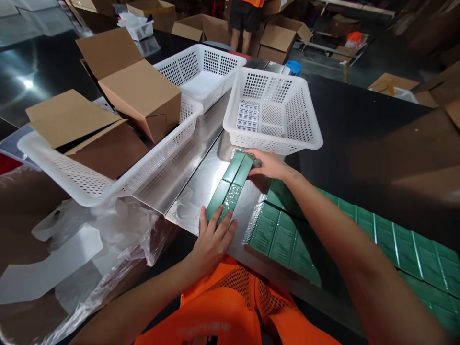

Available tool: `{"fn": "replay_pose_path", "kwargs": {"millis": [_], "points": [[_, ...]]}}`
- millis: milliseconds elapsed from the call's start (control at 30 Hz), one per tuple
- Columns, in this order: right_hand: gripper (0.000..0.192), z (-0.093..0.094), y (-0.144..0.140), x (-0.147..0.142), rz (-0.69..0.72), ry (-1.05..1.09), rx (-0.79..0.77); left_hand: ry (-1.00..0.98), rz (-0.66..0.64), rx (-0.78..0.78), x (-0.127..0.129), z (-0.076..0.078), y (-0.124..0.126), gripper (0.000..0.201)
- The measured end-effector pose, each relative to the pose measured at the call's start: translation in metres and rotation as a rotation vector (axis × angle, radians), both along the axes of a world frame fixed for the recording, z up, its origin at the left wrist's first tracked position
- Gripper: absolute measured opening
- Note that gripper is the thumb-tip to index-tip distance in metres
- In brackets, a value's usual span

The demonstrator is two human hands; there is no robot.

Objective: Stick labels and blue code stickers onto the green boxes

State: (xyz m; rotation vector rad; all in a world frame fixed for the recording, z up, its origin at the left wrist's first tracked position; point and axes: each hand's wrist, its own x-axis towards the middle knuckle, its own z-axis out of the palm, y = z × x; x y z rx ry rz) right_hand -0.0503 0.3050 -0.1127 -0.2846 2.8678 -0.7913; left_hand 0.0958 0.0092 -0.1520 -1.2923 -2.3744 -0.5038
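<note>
Several small green boxes [232, 179] lie together in two rows on a metal strip in front of me. My right hand [268, 164] grips their far right end, its thumb and fingers around the corner. At the near end, my left hand [215, 237] rests with spread fingers on the boxes' top and edge. One of the near boxes has a shiny, crinkled film surface. To the right, rows of wrapped green boxes [283, 235] sit on the table, partly hidden under my right forearm.
Beyond my hands stands a white perforated basket [312, 127] with small blue-and-white packs [247, 116]. Another white basket [161, 153] at left holds open cardboard cartons [140, 88]. Clear plastic film [122, 235] hangs at lower left. A person [246, 19] stands across the table.
</note>
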Motion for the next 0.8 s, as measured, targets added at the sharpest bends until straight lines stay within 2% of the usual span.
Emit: {"fn": "replay_pose_path", "kwargs": {"millis": [133,267,367,500,633,700,800], "points": [[0.084,0.0,-0.005,0.002,0.037,0.037,-0.003,-0.012,0.018,0.006,0.0,0.002,0.0,0.035],[0.097,0.013,0.007,0.017,0.006,0.037,0.041,0.002,0.007,0.069,0.011,0.01,0.003,0.032],[0.087,0.028,0.033,0.036,-0.068,-0.028,0.124,0.012,-0.092,0.07,0.024,0.012,0.013,0.034],[0.077,0.041,0.062,0.061,-0.17,-0.272,0.286,0.034,-0.165,-0.022,0.032,0.002,0.037,0.034],[0.068,0.038,0.067,0.071,-0.177,-0.314,0.324,0.062,-0.187,0.008,0.025,0.001,0.053,0.029],[0.065,0.033,0.064,0.071,-0.2,-0.246,0.285,0.076,-0.217,0.013,0.019,0.009,0.051,0.027],[0.064,0.023,0.057,0.063,-0.238,-0.111,0.142,0.134,-0.264,-0.051,0.012,0.023,0.042,0.026]]}}
